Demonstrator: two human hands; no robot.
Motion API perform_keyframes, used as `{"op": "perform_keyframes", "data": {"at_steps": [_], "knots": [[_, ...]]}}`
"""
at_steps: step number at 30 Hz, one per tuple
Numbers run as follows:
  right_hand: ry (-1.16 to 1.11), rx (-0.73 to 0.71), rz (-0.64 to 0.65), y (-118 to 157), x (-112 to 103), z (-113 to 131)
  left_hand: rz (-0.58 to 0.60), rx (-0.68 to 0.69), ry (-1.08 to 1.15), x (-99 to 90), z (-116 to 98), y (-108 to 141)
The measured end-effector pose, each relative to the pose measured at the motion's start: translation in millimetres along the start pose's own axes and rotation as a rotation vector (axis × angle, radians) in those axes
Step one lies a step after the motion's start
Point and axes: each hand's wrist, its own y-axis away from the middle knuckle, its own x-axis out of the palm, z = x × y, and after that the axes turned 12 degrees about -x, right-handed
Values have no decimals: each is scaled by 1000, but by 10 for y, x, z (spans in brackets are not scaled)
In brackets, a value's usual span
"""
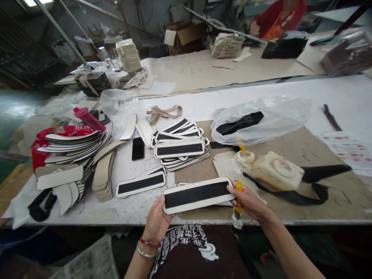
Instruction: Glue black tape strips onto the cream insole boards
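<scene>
Between my two hands I hold a long white board with a black strip (197,195) above the table's front edge. My left hand (158,217) grips its left end. My right hand (247,199) pinches its right end and also keeps a yellow-handled brush (238,197) in the fingers, bristles pointing down. Beneath the held board, more boards show only at their edges. A pile of similar boards with black strips (180,147) lies just behind, and a smaller set (141,184) rests to the left.
To the right lies a stained plastic container (276,170) with a yellow handle in its mouth. Behind it is a clear bag (261,120) with black pieces. A phone (138,148) and stacked curved boards (72,147) are on the left. Another person's red sleeve (267,17) shows across the table.
</scene>
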Motion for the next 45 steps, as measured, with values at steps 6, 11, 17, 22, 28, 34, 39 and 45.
{"op": "perform_keyframes", "data": {"at_steps": [6,11,17,22,28,34,39,45], "knots": [[10,20,-14,2,39,-66,-26,7,10,-26,17,-23],[69,16,-46,-22,57,-131,-53,70,-102,-12,-10,-30],[135,-26,-47,-31,100,-116,-157,100,-216,-24,-36,-43],[156,-12,-105,-53,165,-77,-180,115,-232,-56,-58,-60],[133,-34,-121,-50,212,-4,-215,126,-256,-57,-94,-81],[138,-68,-103,-25,207,-22,-230,98,-330,-12,-125,-46],[123,-64,-131,9,236,9,-200,84,-326,-19,-157,-39],[-55,-30,-61,83,180,12,-56,-5,-253,-28,-267,-18]]}}
